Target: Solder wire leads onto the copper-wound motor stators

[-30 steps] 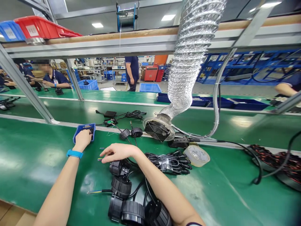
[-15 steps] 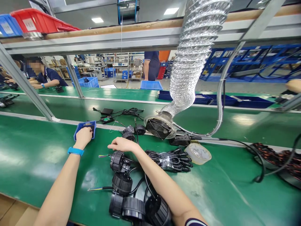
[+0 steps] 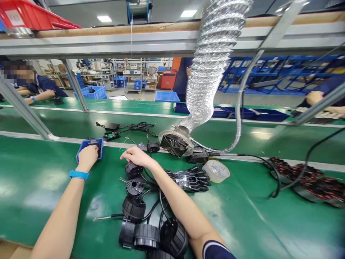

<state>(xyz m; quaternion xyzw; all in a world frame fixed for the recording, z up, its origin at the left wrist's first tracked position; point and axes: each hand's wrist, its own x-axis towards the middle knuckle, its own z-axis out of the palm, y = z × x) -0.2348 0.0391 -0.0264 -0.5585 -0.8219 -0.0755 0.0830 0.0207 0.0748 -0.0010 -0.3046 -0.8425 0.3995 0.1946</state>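
Note:
My left hand (image 3: 88, 157) reaches into a small blue bin (image 3: 80, 147) with dark parts in it. Its fingers are curled down among the parts, and what they pinch is hidden. On the right, my right hand (image 3: 137, 157) is closed over the top of a black round housing (image 3: 133, 170), thumb side towards the left. Just below it lies another black housing (image 3: 134, 187), its open face with holes turned up. Nearer to me sit several more ribbed black housings (image 3: 147, 235) with black cables, one ending in bare coloured wires (image 3: 104, 217).
A bundle of black cables (image 3: 185, 181) and a tape roll (image 3: 216, 170) lie right of my forearm. Behind stands a fan (image 3: 175, 144) on a silver duct (image 3: 212, 64). Coiled dark-red parts (image 3: 304, 180) lie far right. Co-workers sit beyond the bench.
The view has shifted right. A black housing from behind my right hand is now under it, closer to me, and the one below has tipped face up. My left hand stays in the bin.

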